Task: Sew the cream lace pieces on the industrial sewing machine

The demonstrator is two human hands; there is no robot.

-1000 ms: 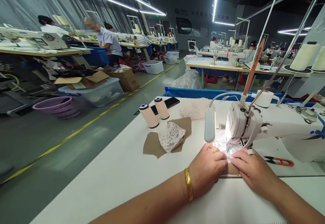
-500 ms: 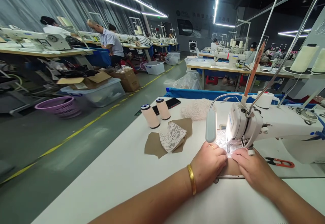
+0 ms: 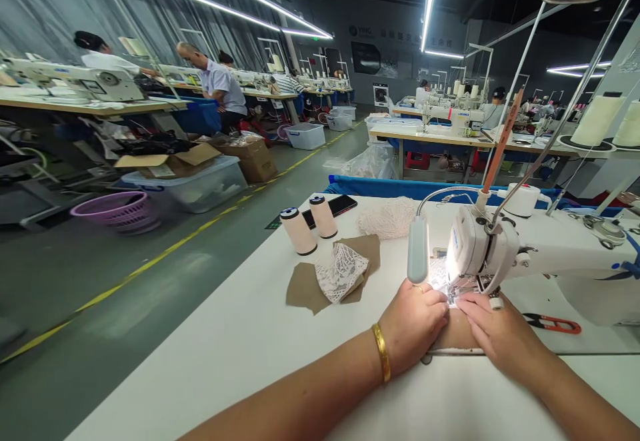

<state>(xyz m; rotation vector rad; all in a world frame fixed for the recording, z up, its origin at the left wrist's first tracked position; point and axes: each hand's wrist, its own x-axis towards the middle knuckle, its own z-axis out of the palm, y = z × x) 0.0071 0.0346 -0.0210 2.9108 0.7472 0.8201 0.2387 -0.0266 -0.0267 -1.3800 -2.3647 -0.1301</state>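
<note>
White lace fabric [image 3: 438, 273] lies under the needle of a white sewing machine [image 3: 565, 241], brightly lit by its small lamp [image 3: 418, 251]. Just left of the needle, my left hand [image 3: 417, 324] has its fingers curled and closed on the lace. From the other side my right hand [image 3: 500, 336] presses the lace with fingers together, close to the presser foot. Between the two hands shows a flat brown patch [image 3: 457, 331]; whether it is card or cloth I cannot tell. The fingertips and the lace edge are partly hidden by glare and the machine head.
Red-handled thread snips [image 3: 557, 324] lie right of my right hand. Left on the table are brown pattern pieces [image 3: 306, 286] with a lace piece [image 3: 341, 273] on top, two thread cones [image 3: 299, 231], a phone [image 3: 341, 206] and a lace heap [image 3: 387, 218]. Co-workers sit farther off.
The whole view has shifted very slightly. Both hands stay beside the needle on the lace, with almost no visible movement.
</note>
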